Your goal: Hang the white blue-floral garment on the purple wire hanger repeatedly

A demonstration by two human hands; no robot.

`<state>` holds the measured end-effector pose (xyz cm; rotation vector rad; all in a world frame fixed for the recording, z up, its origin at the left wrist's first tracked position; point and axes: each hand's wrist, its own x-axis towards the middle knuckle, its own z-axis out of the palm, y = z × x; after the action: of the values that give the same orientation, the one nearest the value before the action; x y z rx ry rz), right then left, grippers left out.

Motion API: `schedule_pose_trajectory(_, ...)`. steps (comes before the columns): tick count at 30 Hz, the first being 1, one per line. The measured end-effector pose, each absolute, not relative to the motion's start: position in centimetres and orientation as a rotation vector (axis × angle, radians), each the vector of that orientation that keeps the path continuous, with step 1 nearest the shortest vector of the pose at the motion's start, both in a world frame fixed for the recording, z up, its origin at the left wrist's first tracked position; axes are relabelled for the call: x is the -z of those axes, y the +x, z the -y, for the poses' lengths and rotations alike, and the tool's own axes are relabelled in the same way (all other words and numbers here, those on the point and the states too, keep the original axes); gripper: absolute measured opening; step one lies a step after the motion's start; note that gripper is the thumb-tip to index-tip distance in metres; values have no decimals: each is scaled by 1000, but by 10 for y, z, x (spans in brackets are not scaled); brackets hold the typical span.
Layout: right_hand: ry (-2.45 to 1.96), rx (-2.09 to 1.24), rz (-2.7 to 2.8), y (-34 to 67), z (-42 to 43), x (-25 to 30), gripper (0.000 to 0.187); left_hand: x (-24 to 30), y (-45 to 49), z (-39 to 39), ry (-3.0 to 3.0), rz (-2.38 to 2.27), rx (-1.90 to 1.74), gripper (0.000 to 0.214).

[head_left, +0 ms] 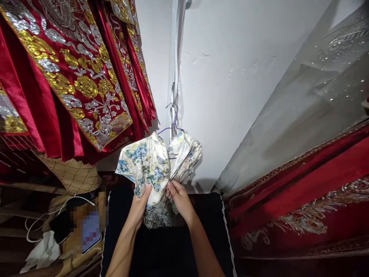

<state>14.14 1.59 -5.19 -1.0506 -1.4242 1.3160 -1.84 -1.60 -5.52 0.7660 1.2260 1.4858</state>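
A short-sleeved floral shirt point(157, 167), cream with blue and green flowers, hangs on a thin purple wire hanger point(165, 130) in front of the white wall. Its front is partly open near the collar. My left hand point(143, 198) grips the lower side of the shirt, thumb on top and the other fingers hidden behind the cloth. On the opening's edge, my right hand point(177, 194) pinches the fabric between thumb and fingers. Below my hands the lower part of the shirt bunches in folds.
Red garments with gold and silver embroidery point(86, 84) hang at the left. Sheer sparkly fabric point(288, 96) and a red beaded garment point(317, 204) fill the right. A phone point(91, 232), a white cable point(30, 231) and a crumpled tissue point(46, 250) lie at lower left.
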Motion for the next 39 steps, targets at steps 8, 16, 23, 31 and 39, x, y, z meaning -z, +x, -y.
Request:
schedule_pose_trajectory(8,-1071,-1307,1300,163,-9,46,34,78,-16,18,829,-1660,-1816,51)
schedule_pose_trajectory(16,-1171,-1328,1431,165,-4,53,38,73,31,21,1452,-1406,-1481,23)
schedule_pose_trajectory(23,-1064,-1540,1198,170,-7,16,30,72,51,24,1492,-1432,-1421,18)
schedule_pose_trajectory(31,-880,-1337,1114,176,-85,-94,26,81,37,13,1625,-1408,-1375,22)
schedule_pose_trajectory(39,-887,-1180,1323,158,-61,-106,22,-41,13,-29,1734,-1158,-1661,42)
